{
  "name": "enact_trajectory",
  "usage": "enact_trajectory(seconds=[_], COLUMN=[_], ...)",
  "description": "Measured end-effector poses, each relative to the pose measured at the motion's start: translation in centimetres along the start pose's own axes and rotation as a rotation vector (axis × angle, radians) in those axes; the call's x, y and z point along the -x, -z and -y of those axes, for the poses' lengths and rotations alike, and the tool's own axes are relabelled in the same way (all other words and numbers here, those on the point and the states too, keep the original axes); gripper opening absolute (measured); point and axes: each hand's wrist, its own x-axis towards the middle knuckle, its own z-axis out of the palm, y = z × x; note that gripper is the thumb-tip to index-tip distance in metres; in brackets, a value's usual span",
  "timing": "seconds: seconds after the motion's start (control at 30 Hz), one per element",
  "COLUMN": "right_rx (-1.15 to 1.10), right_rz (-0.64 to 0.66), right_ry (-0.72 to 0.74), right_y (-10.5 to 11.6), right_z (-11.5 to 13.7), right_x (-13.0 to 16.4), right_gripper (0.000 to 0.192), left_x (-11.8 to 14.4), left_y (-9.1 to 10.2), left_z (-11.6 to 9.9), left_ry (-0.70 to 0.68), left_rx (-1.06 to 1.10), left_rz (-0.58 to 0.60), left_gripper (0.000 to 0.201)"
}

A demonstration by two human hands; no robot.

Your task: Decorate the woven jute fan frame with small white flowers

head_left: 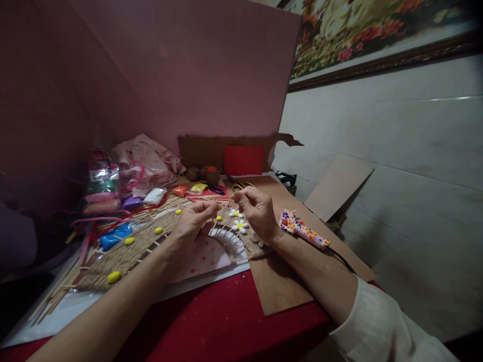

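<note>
A fan-shaped arc woven of jute twine over thin wooden sticks (pixel 124 254) lies on a red table, dotted with yellow clay blobs (pixel 113 276) and white-petalled clay flowers (pixel 240 226). My left hand (pixel 192 221) rests on the weave with its fingers pinched near a small yellow blob. My right hand (pixel 256 208) hovers just right of it, with fingertips pinched together over the flowers. What either pinch holds is too small to make out.
A flower-patterned glue gun (pixel 304 231) lies on a brown cardboard sheet (pixel 279 286) at right. Clay packets, pipe cleaners and a pink plastic bag (pixel 145 161) crowd the back left. A red card (pixel 243 160) leans against the pink board behind.
</note>
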Motion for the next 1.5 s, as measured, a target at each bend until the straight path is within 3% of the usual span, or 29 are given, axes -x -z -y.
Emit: enact_trajectory(seconds=[0.27,0.5,0.7,0.83,0.93,1.1,1.27,1.5], right_rx=[0.011,0.006,-0.013,-0.016,-0.04,-0.03,-0.047,0.02], right_rz=[0.014,0.021,0.082,0.121,0.141,0.157,0.24,0.26], right_ry=[-0.005,0.026,-0.041,-0.066,-0.077,-0.093,-0.05,-0.026], right_y=[-0.01,-0.2,-0.35,-0.39,-0.38,-0.35,-0.51,-0.37], right_z=[0.05,-0.02,0.06,0.03,-0.01,0.12,-0.02,0.16], right_x=[0.05,0.12,0.14,0.25,0.34,0.33,0.4,0.42], right_gripper=[0.028,0.01,0.018,0.019,0.02,0.035,0.02,0.028], left_x=[0.05,0.02,0.28,0.26,0.13,0.06,0.12,0.27], left_y=[0.03,0.05,-0.1,0.04,0.19,0.34,0.29,0.14], left_z=[-0.1,-0.04,-0.39,-0.19,0.01,0.01,-0.05,-0.19], left_ry=[-0.003,0.005,-0.005,0.005,0.001,-0.006,-0.026,-0.005], left_rx=[0.004,0.03,0.032,0.023,0.035,0.082,0.085,0.073], left_rz=[0.022,0.026,0.032,0.051,0.056,0.084,0.108,0.076], left_gripper=[0.037,0.03,0.035,0.024,0.028,0.027,0.03,0.028])
